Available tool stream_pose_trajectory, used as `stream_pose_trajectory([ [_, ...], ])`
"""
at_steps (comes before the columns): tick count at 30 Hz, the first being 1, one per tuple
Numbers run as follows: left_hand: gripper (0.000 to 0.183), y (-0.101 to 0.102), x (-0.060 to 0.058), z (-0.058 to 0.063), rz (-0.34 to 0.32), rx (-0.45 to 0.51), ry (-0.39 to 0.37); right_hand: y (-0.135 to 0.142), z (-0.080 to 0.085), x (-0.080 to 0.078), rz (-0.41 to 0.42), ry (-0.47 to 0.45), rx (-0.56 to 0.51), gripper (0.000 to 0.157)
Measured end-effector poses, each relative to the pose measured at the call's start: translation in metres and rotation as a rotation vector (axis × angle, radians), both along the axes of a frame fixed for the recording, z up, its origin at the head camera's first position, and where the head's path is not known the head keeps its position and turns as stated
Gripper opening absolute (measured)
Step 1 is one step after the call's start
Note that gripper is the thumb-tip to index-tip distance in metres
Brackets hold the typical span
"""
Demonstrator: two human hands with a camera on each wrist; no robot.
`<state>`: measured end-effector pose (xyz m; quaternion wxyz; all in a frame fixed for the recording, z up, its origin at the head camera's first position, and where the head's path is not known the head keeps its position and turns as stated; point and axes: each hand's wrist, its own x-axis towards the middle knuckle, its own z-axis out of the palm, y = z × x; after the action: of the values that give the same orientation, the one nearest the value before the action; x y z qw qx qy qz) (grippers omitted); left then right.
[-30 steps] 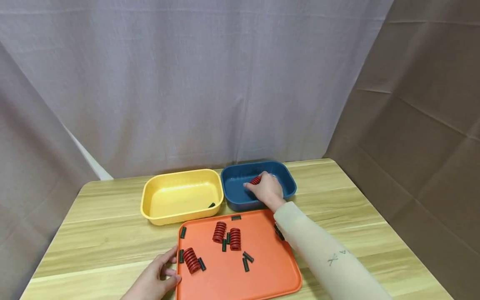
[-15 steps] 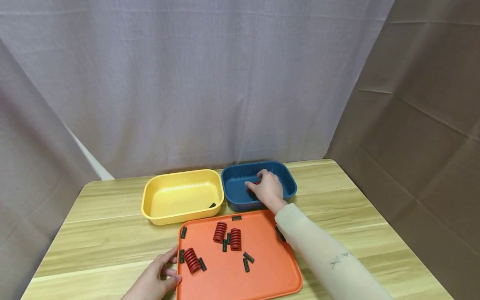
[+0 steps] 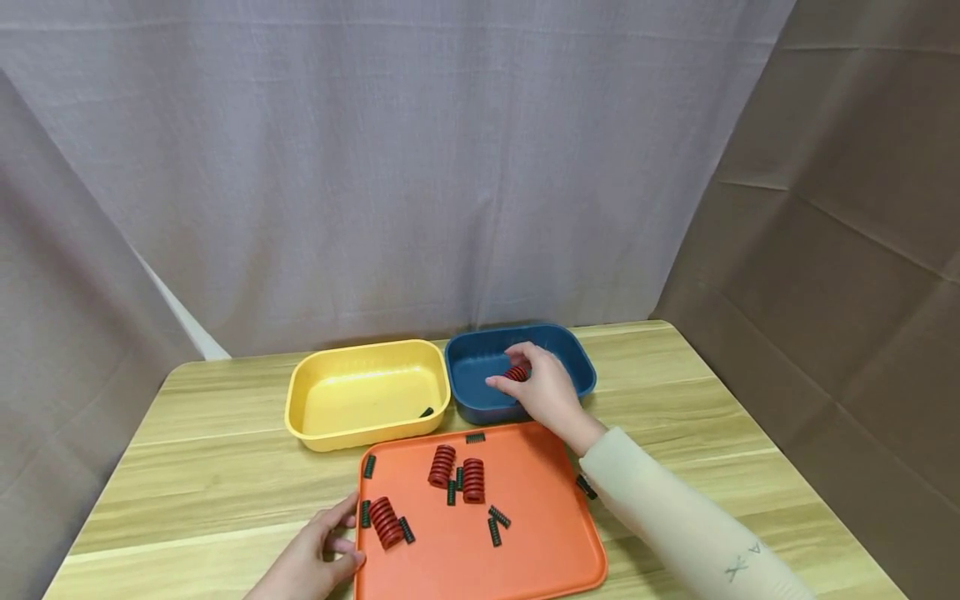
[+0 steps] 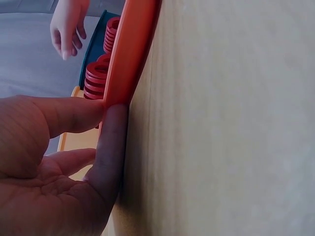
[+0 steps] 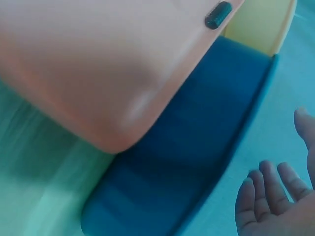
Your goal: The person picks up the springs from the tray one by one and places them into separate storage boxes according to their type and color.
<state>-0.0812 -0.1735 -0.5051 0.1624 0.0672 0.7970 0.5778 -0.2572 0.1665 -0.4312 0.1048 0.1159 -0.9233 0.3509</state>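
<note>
head: r hand (image 3: 551, 387) over blue bin (image 3: 480, 410); red spring (image 3: 515, 374) in bin, partly hidden, long axis slanting up-right.
l wrist: l hand (image 4: 54, 189) pinches orange tray (image 4: 129, 44), fingers clamped on edge.
r wrist: r hand's thumb & fingers apart.

Soft, even light fills my head view. A white gleam lies inside the yellow bin (image 3: 367, 436) at 8 o'clock, and the brown curtain (image 3: 862, 292) at 3 o'clock is darker. At my left wrist it's dim: my left hand (image 4: 54, 191) sits shadowed at 8 o'clock, the tabletop (image 4: 236, 123) blurring at 3. My right wrist's view is hazy, blue-green, with pale sheen on the orange tray (image 5: 98, 73) near centre.
</note>
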Motion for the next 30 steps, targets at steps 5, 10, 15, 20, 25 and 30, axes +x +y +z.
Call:
stream_pose_trajectory([
  [5,0.082,0.0,-0.001,-0.001,-0.003,-0.002,0.02,0.007,0.004,0.015,0.093,0.005,-0.033,0.057],
  [10,0.082,0.0,-0.001,-0.003,-0.008,-0.006,0.035,0.015,0.001,0.029,0.193,-0.016,-0.04,0.057],
  [15,0.083,0.0,-0.001,-0.003,-0.003,-0.014,0.023,0.023,-0.005,0.044,0.31,-0.043,-0.02,0.054],
  [20,0.083,-0.001,0.0,-0.002,0.001,-0.008,0.013,0.03,-0.012,0.059,0.403,-0.131,0.002,0.055],
  [25,0.083,-0.003,0.0,-0.001,0.002,-0.011,0.007,0.032,-0.016,0.069,0.466,-0.237,0.009,0.052],
  [30,0.083,-0.004,0.001,-0.001,0.003,-0.009,0.004,0.03,-0.02,0.077,0.529,-0.304,0.042,0.055],
])
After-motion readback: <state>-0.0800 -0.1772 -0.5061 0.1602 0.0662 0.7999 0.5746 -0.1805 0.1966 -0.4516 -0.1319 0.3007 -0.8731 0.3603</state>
